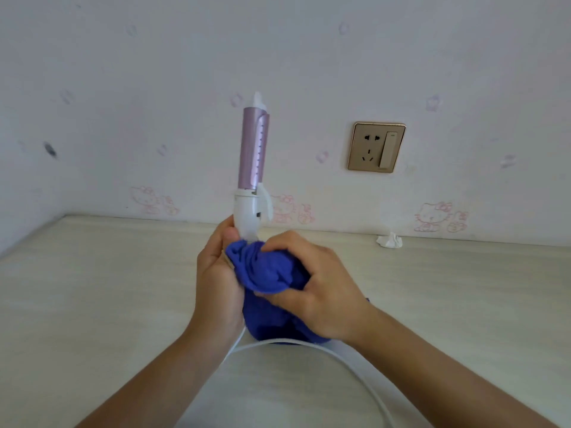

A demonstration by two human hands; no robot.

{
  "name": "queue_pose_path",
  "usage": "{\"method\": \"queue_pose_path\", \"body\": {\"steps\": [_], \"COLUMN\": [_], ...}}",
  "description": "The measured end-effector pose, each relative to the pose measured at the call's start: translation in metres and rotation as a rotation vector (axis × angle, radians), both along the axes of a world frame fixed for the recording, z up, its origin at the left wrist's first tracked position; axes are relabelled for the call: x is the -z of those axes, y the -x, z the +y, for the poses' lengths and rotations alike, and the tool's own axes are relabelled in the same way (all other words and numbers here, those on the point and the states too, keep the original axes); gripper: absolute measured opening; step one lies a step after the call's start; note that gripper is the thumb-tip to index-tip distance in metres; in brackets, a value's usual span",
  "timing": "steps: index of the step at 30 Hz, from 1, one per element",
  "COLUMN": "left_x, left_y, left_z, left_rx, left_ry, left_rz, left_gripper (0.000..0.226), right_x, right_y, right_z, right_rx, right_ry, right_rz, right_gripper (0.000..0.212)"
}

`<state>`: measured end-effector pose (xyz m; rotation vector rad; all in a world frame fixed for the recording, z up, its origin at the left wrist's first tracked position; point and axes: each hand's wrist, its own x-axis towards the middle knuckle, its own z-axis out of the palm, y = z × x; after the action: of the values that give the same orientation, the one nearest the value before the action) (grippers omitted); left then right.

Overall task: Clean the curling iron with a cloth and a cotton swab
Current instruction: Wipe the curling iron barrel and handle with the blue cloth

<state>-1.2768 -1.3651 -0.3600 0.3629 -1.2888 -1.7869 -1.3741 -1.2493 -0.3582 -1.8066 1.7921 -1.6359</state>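
The left hand (216, 273) grips the stiff, light pink-and-white plastic curling iron (251, 168) by its handle, barrel toward twelve o'clock; the right hand (312, 285) clutches the soft blue cloth (262, 270) around it.

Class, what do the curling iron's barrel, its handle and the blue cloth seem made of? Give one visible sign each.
The barrel: probably metal, pink satin sheen with a long highlight.
The handle: likely glossy white plastic, smooth moulded shape.
The cloth: soft matte fabric, perhaps microfibre, bunched into folds.
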Motion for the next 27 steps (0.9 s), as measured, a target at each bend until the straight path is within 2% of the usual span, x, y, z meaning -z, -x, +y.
{"method": "queue_pose_path", "body": {"steps": [3, 6, 8, 10, 12, 15, 17, 19, 23, 27], "left_x": [0.004, 0.006, 0.007, 0.005, 0.0, -0.008, -0.008, -0.007, 0.001, 0.004], "left_y": [0.0, 0.002, 0.002, 0.001, -0.001, -0.008, -0.007, -0.005, 0.001, 0.0], "left_z": [-0.003, 0.007, 0.011, 0.01, 0.006, 0.001, 0.0, 0.003, 0.012, 0.008], "left_rx": [-0.018, -0.062, -0.059, -0.053, -0.048, -0.04, -0.078, -0.093, -0.044, -0.042], "left_ry": [-0.001, 0.125, 0.136, 0.128, 0.076, -0.007, 0.034, 0.009, -0.021, 0.007], "left_rz": [-0.004, -0.073, -0.092, -0.107, -0.089, -0.058, -0.057, -0.07, -0.103, -0.094], "left_gripper": [0.029, 0.036, 0.037, 0.032, 0.023, 0.05, 0.049, 0.039, 0.037, 0.047], "right_x": [0.002, -0.002, -0.003, -0.004, -0.005, -0.004, -0.002, -0.004, -0.012, -0.012], "right_y": [-0.002, 0.007, 0.007, 0.005, 0.006, 0.001, -0.003, -0.003, 0.012, 0.011], "right_z": [-0.003, 0.0, 0.001, 0.0, 0.0, 0.0, 0.0, 0.0, 0.003, 0.004], "right_rx": [0.085, 0.276, 0.312, 0.267, 0.13, -0.029, -0.009, 0.087, 0.245, 0.13], "right_ry": [0.005, 0.079, 0.095, 0.074, 0.014, -0.136, -0.13, -0.043, 0.12, 0.056], "right_rz": [-0.03, -0.155, -0.185, -0.185, -0.126, -0.078, -0.087, -0.082, -0.167, -0.132], "right_gripper": [0.033, 0.034, 0.035, 0.032, 0.031, 0.033, 0.033, 0.032, 0.033, 0.031]}}
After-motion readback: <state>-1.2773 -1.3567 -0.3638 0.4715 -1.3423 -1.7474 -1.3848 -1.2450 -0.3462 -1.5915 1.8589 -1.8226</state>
